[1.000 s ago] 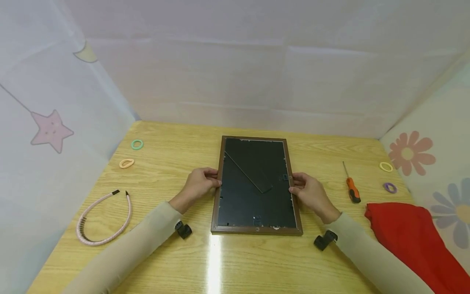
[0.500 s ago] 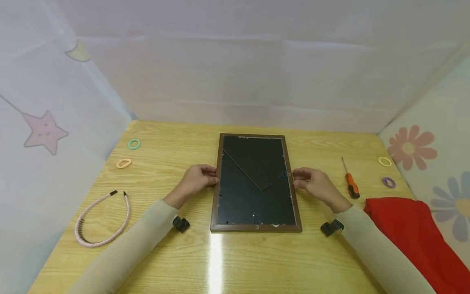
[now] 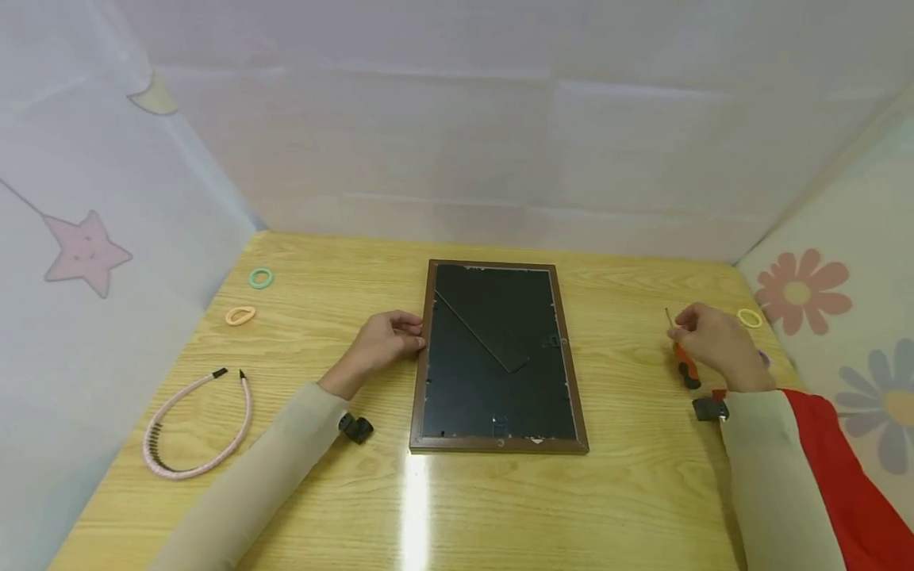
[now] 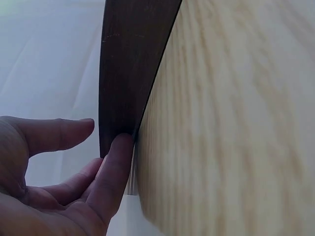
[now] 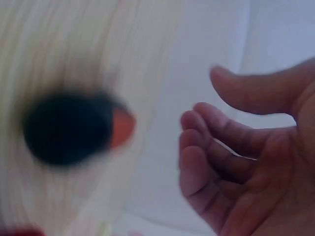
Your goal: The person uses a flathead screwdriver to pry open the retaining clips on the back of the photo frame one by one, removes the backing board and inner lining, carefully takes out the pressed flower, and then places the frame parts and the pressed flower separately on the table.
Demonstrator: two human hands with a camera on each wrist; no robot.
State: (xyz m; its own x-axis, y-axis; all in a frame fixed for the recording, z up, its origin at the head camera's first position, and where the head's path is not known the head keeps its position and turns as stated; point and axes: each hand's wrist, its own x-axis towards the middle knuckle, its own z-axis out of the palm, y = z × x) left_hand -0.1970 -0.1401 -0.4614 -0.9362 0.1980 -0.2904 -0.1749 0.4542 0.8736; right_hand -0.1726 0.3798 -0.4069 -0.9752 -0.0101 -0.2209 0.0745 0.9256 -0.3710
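one picture frame point(image 3: 498, 357), one screwdriver point(image 3: 684, 363), four hair ties, one headband point(image 3: 196, 420)
frame lies face down mid-table, long axis running away from the person — left hand point(image 3: 382, 342) touches its left edge, fingers relaxed; right hand point(image 3: 717, 342) hovers loosely curled over the screwdriver (tip pointing away), holding nothing.

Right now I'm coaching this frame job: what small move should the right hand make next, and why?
Probably lower the right hand and grip the screwdriver: it hovers open just above the handle, while the left hand touches the frame edge.
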